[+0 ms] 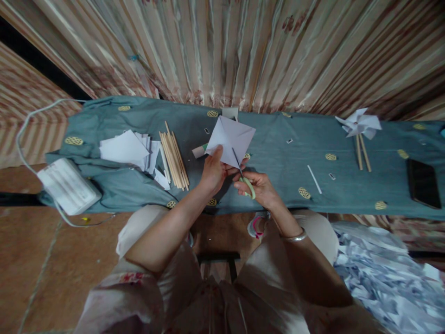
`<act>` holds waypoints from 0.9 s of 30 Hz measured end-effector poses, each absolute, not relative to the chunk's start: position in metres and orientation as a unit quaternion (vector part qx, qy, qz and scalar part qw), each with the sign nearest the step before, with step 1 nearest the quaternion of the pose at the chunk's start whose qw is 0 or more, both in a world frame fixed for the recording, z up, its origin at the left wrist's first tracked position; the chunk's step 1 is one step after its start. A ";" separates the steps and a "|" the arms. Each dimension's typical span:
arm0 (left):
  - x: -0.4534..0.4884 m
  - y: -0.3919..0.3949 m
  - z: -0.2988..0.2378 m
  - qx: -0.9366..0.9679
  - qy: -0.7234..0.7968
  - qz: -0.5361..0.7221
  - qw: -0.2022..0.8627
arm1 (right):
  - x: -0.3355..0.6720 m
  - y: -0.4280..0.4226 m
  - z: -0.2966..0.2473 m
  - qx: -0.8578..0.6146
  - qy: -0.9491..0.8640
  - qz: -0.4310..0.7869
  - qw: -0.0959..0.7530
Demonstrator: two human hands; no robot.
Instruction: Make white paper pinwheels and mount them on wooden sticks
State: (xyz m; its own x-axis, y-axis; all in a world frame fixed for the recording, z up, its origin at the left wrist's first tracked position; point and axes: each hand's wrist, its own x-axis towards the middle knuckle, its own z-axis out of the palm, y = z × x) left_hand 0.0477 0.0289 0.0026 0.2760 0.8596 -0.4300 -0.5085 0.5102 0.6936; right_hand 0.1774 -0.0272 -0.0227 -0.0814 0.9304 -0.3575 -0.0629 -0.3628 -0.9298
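My left hand (214, 170) grips a white square of paper (229, 137) near its lower left edge, thumb on top and fingers beneath. In my right hand (259, 188) is a pair of scissors (248, 186) with light green handles. Their blades lie at the paper's lower corner and point up toward its middle. A dark line, a slit or a crease, shows near the upper right corner. Behind the paper, partly hidden, lies a small white and green piece (199, 151) that I cannot name.
Wooden sticks (174, 160) and a stack of white paper (125, 148) lie left on the cloth-covered table (278, 185). A white power strip (69, 185) sits at the left end. Paper pinwheels (359, 124), a phone (423, 183) and a paper strip (314, 179) lie right. Paper scraps (385, 278) pile below.
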 end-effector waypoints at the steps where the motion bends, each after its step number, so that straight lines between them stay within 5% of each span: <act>1: 0.048 0.029 0.002 0.218 0.404 0.447 0.768 | 0.177 -0.027 -0.023 -0.545 -0.399 0.618 0.401; 27: 0.048 0.029 -0.001 0.203 0.398 0.452 0.772 | 0.178 -0.027 -0.030 -0.538 -0.417 0.607 0.410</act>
